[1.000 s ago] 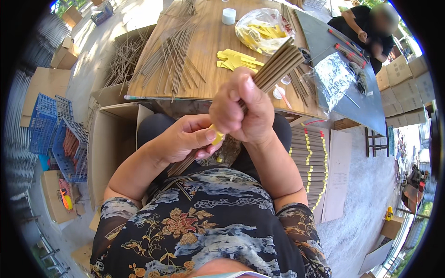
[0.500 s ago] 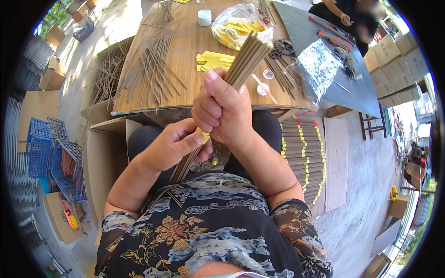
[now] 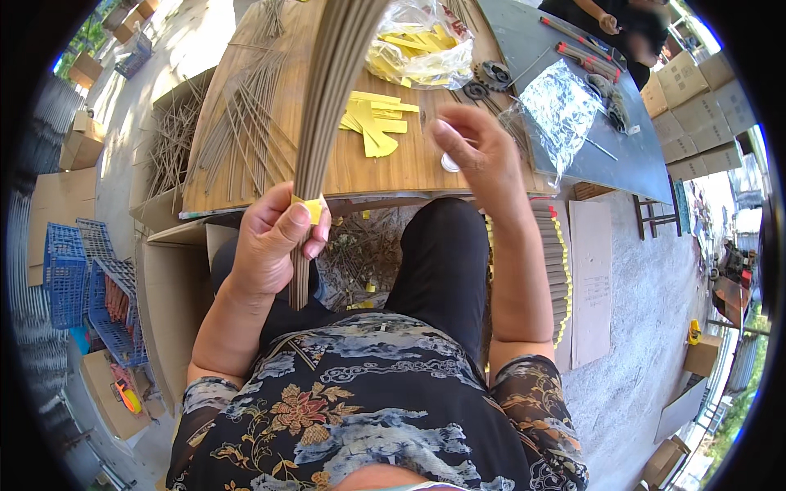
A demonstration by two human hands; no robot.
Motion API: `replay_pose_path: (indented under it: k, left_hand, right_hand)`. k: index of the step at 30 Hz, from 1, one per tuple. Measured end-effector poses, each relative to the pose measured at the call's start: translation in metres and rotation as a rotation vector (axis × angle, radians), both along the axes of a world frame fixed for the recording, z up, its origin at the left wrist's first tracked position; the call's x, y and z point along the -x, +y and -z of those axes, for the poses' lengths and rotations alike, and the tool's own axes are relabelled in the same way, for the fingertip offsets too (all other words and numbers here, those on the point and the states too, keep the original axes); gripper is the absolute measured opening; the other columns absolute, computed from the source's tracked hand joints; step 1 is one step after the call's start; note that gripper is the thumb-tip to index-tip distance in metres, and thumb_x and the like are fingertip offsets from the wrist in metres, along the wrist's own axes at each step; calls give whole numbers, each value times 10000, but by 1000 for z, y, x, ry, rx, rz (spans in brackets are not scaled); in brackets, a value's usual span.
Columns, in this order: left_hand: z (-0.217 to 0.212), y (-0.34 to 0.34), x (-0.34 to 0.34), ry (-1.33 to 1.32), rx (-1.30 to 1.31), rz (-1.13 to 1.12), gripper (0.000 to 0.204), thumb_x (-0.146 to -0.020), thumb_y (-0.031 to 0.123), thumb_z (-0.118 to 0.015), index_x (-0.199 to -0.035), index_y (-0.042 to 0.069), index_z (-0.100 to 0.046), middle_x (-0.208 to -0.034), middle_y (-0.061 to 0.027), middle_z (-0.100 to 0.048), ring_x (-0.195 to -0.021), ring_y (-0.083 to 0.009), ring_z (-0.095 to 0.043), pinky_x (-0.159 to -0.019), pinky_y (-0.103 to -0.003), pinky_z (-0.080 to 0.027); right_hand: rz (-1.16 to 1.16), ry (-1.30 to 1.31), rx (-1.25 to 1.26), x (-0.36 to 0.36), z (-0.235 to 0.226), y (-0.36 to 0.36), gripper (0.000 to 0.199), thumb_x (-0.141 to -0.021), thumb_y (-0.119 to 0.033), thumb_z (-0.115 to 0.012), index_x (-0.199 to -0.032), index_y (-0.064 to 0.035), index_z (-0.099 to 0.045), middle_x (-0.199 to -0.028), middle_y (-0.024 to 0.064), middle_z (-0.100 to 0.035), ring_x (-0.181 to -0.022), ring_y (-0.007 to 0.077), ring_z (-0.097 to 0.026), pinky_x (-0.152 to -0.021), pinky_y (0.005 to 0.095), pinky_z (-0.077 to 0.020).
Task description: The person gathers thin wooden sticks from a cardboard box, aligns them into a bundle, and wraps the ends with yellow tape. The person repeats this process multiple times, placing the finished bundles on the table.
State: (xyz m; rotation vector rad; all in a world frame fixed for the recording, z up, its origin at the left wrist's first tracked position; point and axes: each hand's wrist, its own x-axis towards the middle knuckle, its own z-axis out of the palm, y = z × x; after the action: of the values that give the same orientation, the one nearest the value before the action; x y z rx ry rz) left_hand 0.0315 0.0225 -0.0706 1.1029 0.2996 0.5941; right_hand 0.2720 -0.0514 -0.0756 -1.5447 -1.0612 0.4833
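Note:
My left hand (image 3: 274,237) is closed round a bundle of thin brown sticks (image 3: 332,90), which stands upright and runs past the top of the view. A yellow paper strip (image 3: 310,209) wraps the bundle, with my left thumb pressing on it. My right hand (image 3: 485,155) is raised over the table's right side, away from the bundle, thumb and bent fingers apart; nothing shows between them. Just under its thumb lies a small white round lid (image 3: 449,163), partly hidden. Loose yellow paper strips (image 3: 378,123) lie on the wooden table (image 3: 385,176) between bundle and right hand.
A plastic bag of yellow strips (image 3: 422,49) sits farther back. Loose sticks (image 3: 246,123) spread over the table's left. On the grey table (image 3: 614,164), right, lies clear plastic wrap (image 3: 558,110); a co-worker's hand (image 3: 607,23) is beyond. Banded bundles (image 3: 553,270) lie below, by my right forearm.
My right hand has let go of the bundle and moved right, over the lid. My left hand has moved left and up, and the bundle now stands more upright.

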Motion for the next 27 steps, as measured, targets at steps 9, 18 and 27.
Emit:
replay_pose_path:
  k: [9, 18, 27]
  left_hand:
    - [25, 11, -29, -31, -25, -14, 284, -870, 246, -529, -1035, 15, -535, -841, -156, -554, -567, -111, -459, -514, -188, -383]
    - [34, 19, -39, -32, -10, -66, 291, -868, 227, -528, -1087, 35, -538, -1064, -144, -487, -571, -122, -475, -487, -198, -391]
    - [37, 19, -44, 24, 40, -107, 368, -827, 269, -591, -1070, -1, -536, -962, -54, -552, -581, -114, -487, -492, -208, -379]
  right_hand:
    - [227, -357, 577, -60, 108, -27, 326, -735, -323, -658, -772, 1, -638, -732, 146, -607, -693, 300, -575, -631, 374, -440]
    - [268, -226, 399, -48, 61, -53, 191, -836, -162, -555, -965, -37, -621, -706, 109, -569, -582, 163, -519, -570, 301, -415]
    - [195, -775, 595, -38, 41, -49, 176, -842, -152, -474, -837, -41, -611, -672, 111, -516, -682, 293, -546, -612, 399, -427]
